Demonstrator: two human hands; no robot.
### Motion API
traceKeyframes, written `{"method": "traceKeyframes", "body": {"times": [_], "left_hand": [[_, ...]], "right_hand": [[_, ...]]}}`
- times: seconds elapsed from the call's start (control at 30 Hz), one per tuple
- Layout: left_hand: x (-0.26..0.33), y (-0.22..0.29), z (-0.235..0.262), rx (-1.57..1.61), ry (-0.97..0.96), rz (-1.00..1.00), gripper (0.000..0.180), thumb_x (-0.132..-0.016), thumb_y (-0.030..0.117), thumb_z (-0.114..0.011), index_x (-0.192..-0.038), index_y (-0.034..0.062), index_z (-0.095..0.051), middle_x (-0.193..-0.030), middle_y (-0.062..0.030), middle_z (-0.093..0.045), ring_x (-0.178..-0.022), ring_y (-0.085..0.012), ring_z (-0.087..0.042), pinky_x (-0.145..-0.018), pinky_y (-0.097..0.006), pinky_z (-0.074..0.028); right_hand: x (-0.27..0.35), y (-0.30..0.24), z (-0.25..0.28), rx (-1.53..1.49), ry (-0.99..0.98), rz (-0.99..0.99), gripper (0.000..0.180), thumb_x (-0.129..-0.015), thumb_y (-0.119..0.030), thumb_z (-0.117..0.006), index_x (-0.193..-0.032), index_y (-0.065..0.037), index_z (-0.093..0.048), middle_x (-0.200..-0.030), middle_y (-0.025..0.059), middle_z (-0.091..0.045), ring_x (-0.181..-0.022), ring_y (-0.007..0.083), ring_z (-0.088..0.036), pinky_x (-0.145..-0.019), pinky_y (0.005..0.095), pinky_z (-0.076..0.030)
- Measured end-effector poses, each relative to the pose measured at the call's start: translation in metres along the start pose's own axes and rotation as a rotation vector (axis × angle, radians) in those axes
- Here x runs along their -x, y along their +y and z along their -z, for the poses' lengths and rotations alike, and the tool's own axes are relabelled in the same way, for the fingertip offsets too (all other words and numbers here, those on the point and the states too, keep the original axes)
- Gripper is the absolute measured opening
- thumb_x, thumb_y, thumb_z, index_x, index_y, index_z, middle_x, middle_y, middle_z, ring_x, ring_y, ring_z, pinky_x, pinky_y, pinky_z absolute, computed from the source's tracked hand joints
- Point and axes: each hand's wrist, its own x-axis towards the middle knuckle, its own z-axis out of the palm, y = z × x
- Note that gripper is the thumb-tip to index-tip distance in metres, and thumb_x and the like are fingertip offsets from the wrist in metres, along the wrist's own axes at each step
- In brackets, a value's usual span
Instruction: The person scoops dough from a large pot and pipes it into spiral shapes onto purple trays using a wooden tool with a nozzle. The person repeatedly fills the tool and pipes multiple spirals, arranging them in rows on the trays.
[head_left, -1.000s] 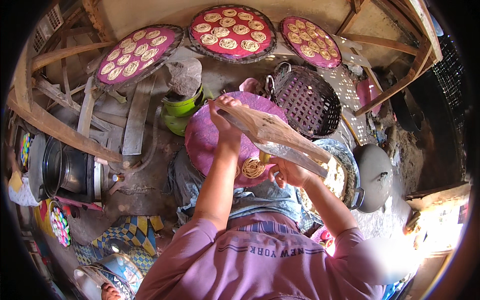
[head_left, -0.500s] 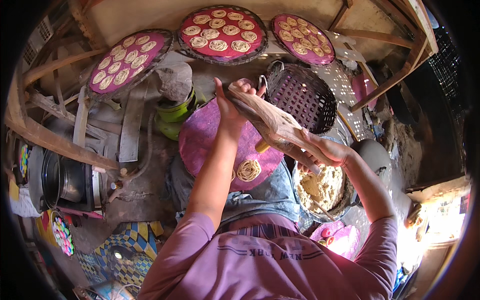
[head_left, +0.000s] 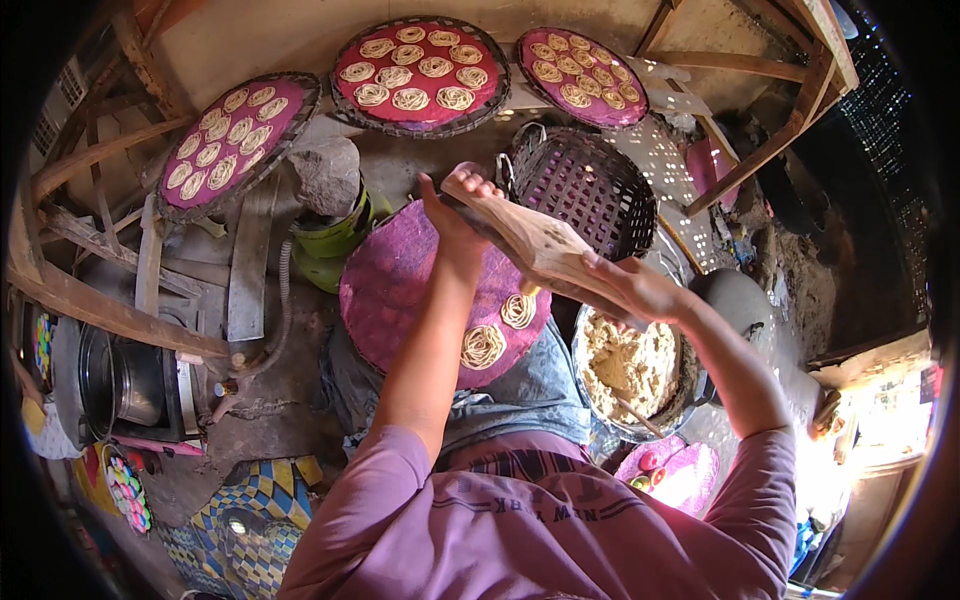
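- Left hand [head_left: 455, 205] is closing its fingers around the far end of a long, pale wooden press [head_left: 540, 245], gripping it above the round purple woven mat [head_left: 400, 290].
- Right hand [head_left: 630, 290] is clasping the near end of the same press, fingers wrapped tight, just right of the mat.
- Two coiled noodle spirals [head_left: 500, 330] are lying on the mat's near edge, under the press.
- A metal bowl of pale dough [head_left: 630, 365] is sitting right of the mat, beneath the right forearm.
- A dark woven basket [head_left: 585, 185] is standing beyond the mat, to its right.
- Three round trays of spirals [head_left: 420, 65] are leaning well beyond the mat.
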Motion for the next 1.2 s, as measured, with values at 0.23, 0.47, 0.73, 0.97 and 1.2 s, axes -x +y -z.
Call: {"method": "traceKeyframes", "body": {"times": [0.23, 0.47, 0.73, 0.97, 1.2], "left_hand": [[0.013, -0.009, 0.018, -0.013, -0.111, 0.072, 0.068, -0.084, 0.075, -0.041, -0.095, 0.0129, -0.067, -0.079, -0.0023, -0.066, -0.077, -0.0235, -0.064, -0.081, -0.039, -0.046], [0.008, -0.019, 0.061, 0.165, -0.136, 0.002, 0.061, -0.086, 0.072, -0.042, -0.086, 0.0161, -0.066, -0.077, 0.0019, -0.066, -0.074, -0.0199, -0.063, -0.080, -0.038, -0.045], [0.022, -0.005, 0.065, 0.155, 0.142, -0.163, 0.035, -0.092, 0.049, -0.049, -0.075, 0.0199, -0.057, -0.069, 0.0090, -0.059, -0.062, -0.0106, -0.057, -0.069, -0.032, -0.048], [0.005, 0.029, 0.039, 0.177, 0.048, -0.187, 0.040, -0.093, 0.051, -0.047, -0.075, 0.0171, -0.057, -0.067, 0.0083, -0.058, -0.062, -0.0109, -0.059, -0.071, -0.033, -0.049], [-0.024, 0.037, -0.007, -0.040, 0.016, -0.053, 0.064, -0.086, 0.074, -0.041, -0.070, 0.0146, -0.057, -0.061, 0.0027, -0.056, -0.060, -0.0158, -0.054, -0.072, -0.034, -0.044]], "right_hand": [[0.009, 0.017, -0.005, -0.179, -0.017, -0.085, 0.082, -0.091, -0.070, -0.038, -0.084, 0.006, -0.067, -0.058, 0.0085, -0.059, -0.048, 0.0166, -0.060, -0.046, 0.0294, -0.050], [-0.026, 0.065, -0.005, -0.797, -0.254, 0.097, 0.098, -0.085, -0.081, -0.023, -0.129, 0.002, -0.050, -0.092, 0.0188, -0.065, -0.066, 0.0252, -0.067, -0.060, 0.0386, -0.058], [-0.103, 0.105, -0.064, -1.130, -0.560, 0.175, 0.076, -0.094, -0.068, -0.024, -0.133, -0.006, -0.045, -0.091, 0.0151, -0.059, -0.061, 0.0217, -0.055, -0.053, 0.0363, -0.054], [-0.103, 0.063, -0.077, 0.484, 0.123, 0.343, 0.046, -0.102, -0.033, -0.032, -0.138, -0.006, -0.044, -0.138, 0.0178, -0.049, -0.117, 0.0334, -0.053, -0.104, 0.0407, -0.040], [-0.063, 0.035, 0.018, -0.803, -0.628, 0.175, 0.076, -0.095, -0.067, -0.028, -0.128, -0.002, -0.048, -0.097, 0.0177, -0.067, -0.069, 0.0174, -0.065, -0.059, 0.0290, -0.054]]}}
